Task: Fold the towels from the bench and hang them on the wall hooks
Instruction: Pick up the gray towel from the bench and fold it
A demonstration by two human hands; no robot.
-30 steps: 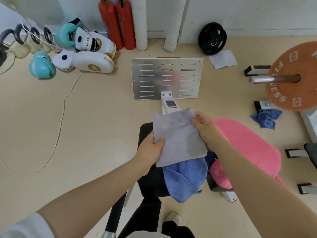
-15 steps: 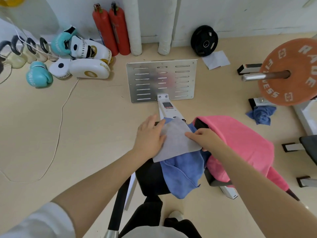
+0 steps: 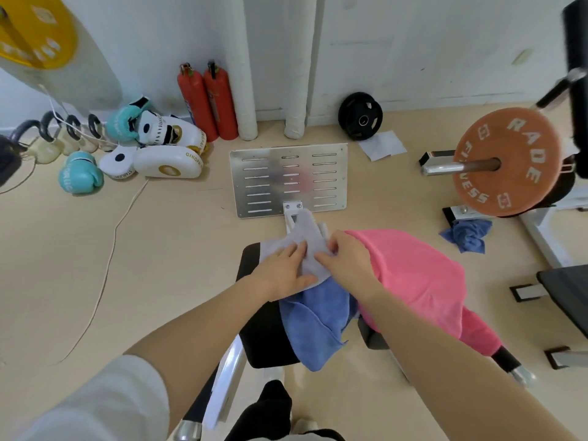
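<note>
The grey towel (image 3: 305, 240) is pressed flat on the desk (image 3: 251, 259) – atop the blue towel (image 3: 315, 316), beside the pink towel (image 3: 410, 272) – under both hands: left hand (image 3: 283, 272) spread, right hand (image 3: 343, 259) pinching its edge. Corners should be matched before creasing.

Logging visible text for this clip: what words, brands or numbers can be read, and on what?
"RADE" and "FITNESS", partly legible: orange weight plate.
"GINGPAI", roughly: white strike pad.
"STARLIGHT", uncertain: white round pad.
Teal boxing glove lettering: too blurred.
Fire extinguishers labels: unreadable.
</note>
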